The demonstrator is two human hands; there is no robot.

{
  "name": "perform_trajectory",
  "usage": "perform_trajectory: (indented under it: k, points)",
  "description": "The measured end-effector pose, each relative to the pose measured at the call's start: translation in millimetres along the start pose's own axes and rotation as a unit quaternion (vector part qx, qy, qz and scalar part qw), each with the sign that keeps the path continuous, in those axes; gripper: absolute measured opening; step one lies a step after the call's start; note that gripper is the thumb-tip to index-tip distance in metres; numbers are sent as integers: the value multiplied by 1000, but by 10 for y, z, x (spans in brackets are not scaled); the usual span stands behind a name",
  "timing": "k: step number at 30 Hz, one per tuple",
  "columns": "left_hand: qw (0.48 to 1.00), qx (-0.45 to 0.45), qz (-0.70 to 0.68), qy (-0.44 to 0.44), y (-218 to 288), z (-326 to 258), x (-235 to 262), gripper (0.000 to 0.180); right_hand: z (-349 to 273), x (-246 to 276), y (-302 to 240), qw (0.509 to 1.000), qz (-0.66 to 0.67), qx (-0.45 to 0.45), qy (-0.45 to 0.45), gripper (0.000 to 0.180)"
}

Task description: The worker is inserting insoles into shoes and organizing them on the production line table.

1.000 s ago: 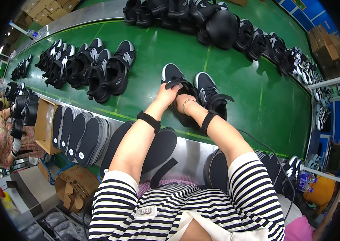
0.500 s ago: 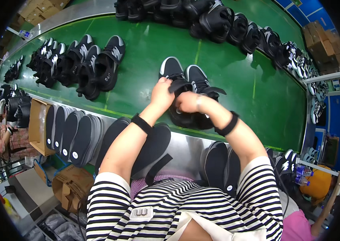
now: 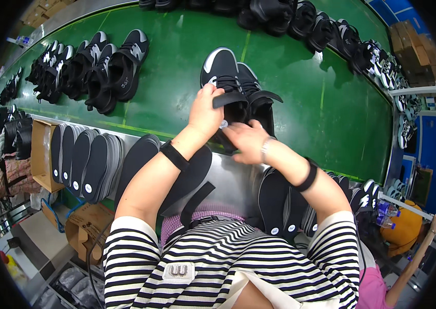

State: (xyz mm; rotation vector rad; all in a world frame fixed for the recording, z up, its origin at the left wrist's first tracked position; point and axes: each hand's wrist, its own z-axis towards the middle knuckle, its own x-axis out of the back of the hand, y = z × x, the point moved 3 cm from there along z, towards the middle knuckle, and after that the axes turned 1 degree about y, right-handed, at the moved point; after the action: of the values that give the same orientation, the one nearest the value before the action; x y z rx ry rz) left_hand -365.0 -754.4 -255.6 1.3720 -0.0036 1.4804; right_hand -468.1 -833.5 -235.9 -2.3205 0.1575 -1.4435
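Note:
A black sneaker (image 3: pixel 221 67) with a pale toe rim stands on the green work surface, toe pointing away from me. My left hand (image 3: pixel 206 110) grips its left side, close to the raised strap (image 3: pixel 228 99). At the shoe's heel is my right hand (image 3: pixel 248 141), fingers stretched and slightly blurred, partly covering the heel and opening. A pale round label shows in the opening between my hands. The matching sneaker (image 3: pixel 251 80) stands against it on the right, its strap also lifted.
Stacked dark insoles (image 3: pixel 94 167) line the metal edge (image 3: pixel 233 180) on the left; further insoles (image 3: pixel 274 203) lie to the right. Rows of sneakers (image 3: pixel 125 67) occupy the left and far side. A cardboard box (image 3: pixel 43 154) stands left. Other people are at both sides.
My right hand has come back out of the left sneaker's opening toward its heel, and its fingers have straightened. My left hand keeps hold of the same shoe.

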Motion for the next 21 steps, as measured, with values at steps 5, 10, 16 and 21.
perform_trajectory:
  k: [5, 10, 16, 21]
  points:
    - [988, 140, -29, -57, -328, 199, -85, 14, 610, -209, -29, 965, -126, -80, -218, 62]
    - [935, 228, -242, -119, -647, 218, -39, 10, 613, -158, -85, 956, -115, -39, -269, 44]
    - [860, 347, -343, -148, -592, 314, -33, 10, 658, -131, -44, 952, -96, -63, -285, 48]
    - [843, 399, -318, -167, -627, 359, 42, 17, 439, -174, 64, 995, -22, -21, -97, 56]
